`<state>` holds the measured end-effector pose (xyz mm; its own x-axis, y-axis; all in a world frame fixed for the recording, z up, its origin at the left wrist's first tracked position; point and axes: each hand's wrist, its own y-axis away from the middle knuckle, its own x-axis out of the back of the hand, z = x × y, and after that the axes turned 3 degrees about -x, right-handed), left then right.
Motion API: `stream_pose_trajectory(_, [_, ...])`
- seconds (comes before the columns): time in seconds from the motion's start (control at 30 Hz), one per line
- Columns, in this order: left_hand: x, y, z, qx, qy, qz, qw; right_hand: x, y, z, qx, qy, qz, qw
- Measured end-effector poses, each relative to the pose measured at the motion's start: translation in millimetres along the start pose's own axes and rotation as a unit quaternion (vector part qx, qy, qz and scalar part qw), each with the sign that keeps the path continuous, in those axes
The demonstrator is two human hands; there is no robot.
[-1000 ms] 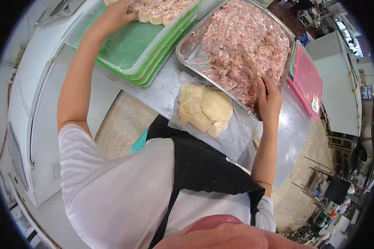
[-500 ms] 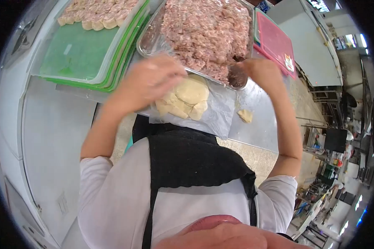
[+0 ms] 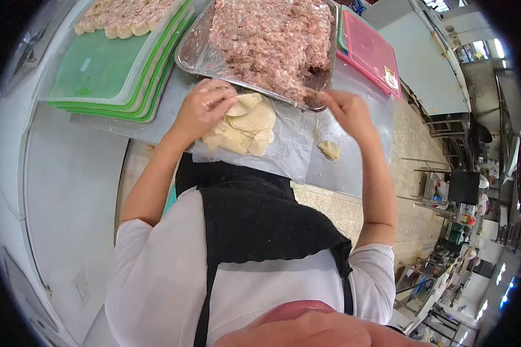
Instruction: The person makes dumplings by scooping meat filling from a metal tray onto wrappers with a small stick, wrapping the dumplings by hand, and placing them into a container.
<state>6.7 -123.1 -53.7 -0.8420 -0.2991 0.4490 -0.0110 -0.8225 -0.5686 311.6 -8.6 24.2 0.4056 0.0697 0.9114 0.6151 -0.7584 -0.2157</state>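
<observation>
My left hand [image 3: 207, 106] is closed, with thumb and fingers pinching the edge of a round dough wrapper [image 3: 248, 104]. Under it lies a loose pile of pale dough wrappers [image 3: 255, 122] on a clear plastic sheet [image 3: 289, 151]. At the near right corner of a metal tray [image 3: 182, 56], my right hand [image 3: 346, 111] is closed on a thin tool [image 3: 312, 94], whose tip meets the meat; its exact kind is unclear. Pink minced meat [image 3: 266, 40] fills much of the tray. A small scrap of dough [image 3: 329, 150] rests on the metal table below my right hand.
At the left, stacked green-edged plastic trays [image 3: 92, 69] carry rows of filled dumplings [image 3: 124, 20]. Pink plastic lids [image 3: 373, 49] lie right of the meat tray. The metal table [image 3: 341, 170] ends near my apron. Shelves and equipment stand farther right.
My left hand has come to the wrapper pile and now pinches a wrapper, lifting its edge. My right hand stays by the tray corner. The whole view has shifted slightly.
</observation>
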Motion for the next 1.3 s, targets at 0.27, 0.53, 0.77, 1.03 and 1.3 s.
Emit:
stream_pose_trajectory(0.27, [4.6, -27.1, 23.0, 0.207, 0.217, 0.055, 0.952, 0.7, -9.2, -33.5, 0.087, 0.312, -0.108, 0.94])
stream_pose_trajectory(0.53, [5.5, -49.9, 28.6, 0.156, 0.232, -0.052, 0.959, 25.0, 0.8, -2.6, 0.014, 0.086, -0.01, 0.996])
stream_pose_trajectory(0.77, [-5.2, -40.5, 16.2, 0.16, 0.18, -0.061, 0.969, 11.7, -11.6, -21.1, 0.104, 0.354, -0.099, 0.924])
stream_pose_trajectory(1.03, [-16.5, -20.2, 22.0, 0.095, 0.137, -0.036, 0.985, -14.5, 8.5, -10.6, -0.05, -0.034, -0.086, 0.994])
stream_pose_trajectory(1.3, [-46.0, -27.5, 43.6, 0.152, 0.292, 0.08, 0.941, -48.1, -8.7, -62.2, -0.149, -0.417, 0.031, 0.896])
